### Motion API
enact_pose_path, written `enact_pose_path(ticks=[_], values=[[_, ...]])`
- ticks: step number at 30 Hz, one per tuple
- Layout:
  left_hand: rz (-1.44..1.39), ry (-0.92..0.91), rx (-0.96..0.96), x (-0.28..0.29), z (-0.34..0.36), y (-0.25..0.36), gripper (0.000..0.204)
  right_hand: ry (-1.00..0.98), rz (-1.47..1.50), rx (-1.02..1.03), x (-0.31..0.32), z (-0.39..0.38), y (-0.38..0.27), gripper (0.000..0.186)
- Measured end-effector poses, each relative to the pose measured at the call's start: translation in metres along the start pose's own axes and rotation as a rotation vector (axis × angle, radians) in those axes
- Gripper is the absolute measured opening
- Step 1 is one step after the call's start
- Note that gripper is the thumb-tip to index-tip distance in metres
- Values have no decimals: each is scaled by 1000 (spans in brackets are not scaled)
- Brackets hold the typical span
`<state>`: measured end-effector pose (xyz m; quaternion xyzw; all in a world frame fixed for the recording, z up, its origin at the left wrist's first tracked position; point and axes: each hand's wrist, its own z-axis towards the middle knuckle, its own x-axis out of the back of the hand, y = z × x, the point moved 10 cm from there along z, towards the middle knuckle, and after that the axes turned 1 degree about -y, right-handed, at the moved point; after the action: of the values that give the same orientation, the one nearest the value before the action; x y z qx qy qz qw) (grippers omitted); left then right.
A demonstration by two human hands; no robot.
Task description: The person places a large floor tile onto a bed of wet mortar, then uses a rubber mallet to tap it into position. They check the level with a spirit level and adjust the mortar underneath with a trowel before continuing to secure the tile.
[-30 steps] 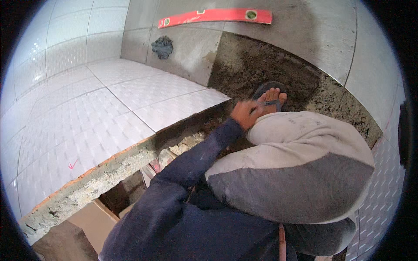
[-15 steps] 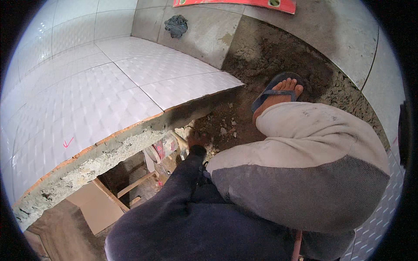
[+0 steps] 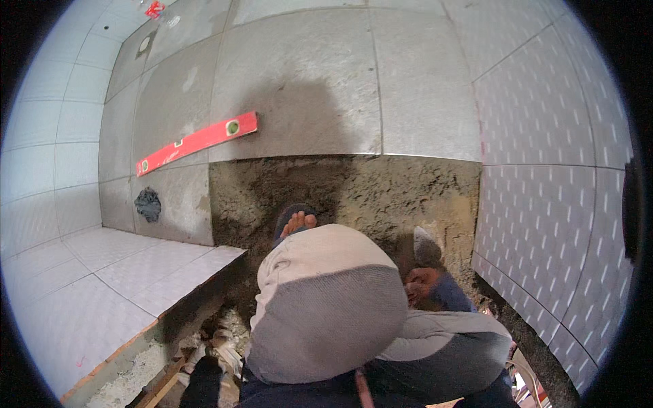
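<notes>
My right hand [image 3: 422,282] is low between my bent leg [image 3: 323,313] and the right tiled wall, fingers curled around something I cannot make out. Just beyond it lies a grey, mortar-smeared object [image 3: 427,246], perhaps a trowel blade. My left hand is out of sight; only a dark sleeve [image 3: 207,377] shows at the lower left. My sandaled foot [image 3: 296,223] rests on rough, damp mortar [image 3: 374,190]. A red spirit level [image 3: 197,141] lies diagonally on grey floor tiles, with a crumpled dark bag or rag [image 3: 147,204] below it.
A raised white-tiled ledge [image 3: 122,275] with a broken edge is at the lower left, with rubble and wood [image 3: 177,384] below. Textured tiled walls rise at left [image 3: 75,163] and right [image 3: 544,224]. A small red-and-white package [image 3: 158,12] sits at the far back.
The view has swung right and up, showing more floor and the right wall. My left hand left my foot and went out of sight; my right hand has come into view.
</notes>
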<state>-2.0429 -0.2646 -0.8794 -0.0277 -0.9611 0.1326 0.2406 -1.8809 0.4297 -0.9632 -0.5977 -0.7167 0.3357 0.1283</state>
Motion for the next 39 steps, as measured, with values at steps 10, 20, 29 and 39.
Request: enact_pose_path(ticks=[10, 20, 29, 39], values=[[72, 31, -228, 128, -100, 113, 52, -99, 175, 81, -35, -17, -120, 23], [-451, 598, -1000, 423, -166, 487, 32, 408, -300, 340, 102, -27, -342, 45], [-62, 492, -1522, 414, -210, 694, 30, 1132, 550, 497, 227, -9, -449, 33], [198, 1060, -1345, 500, -68, 902, 61, 1245, 643, 494, 263, -5, -399, 35]])
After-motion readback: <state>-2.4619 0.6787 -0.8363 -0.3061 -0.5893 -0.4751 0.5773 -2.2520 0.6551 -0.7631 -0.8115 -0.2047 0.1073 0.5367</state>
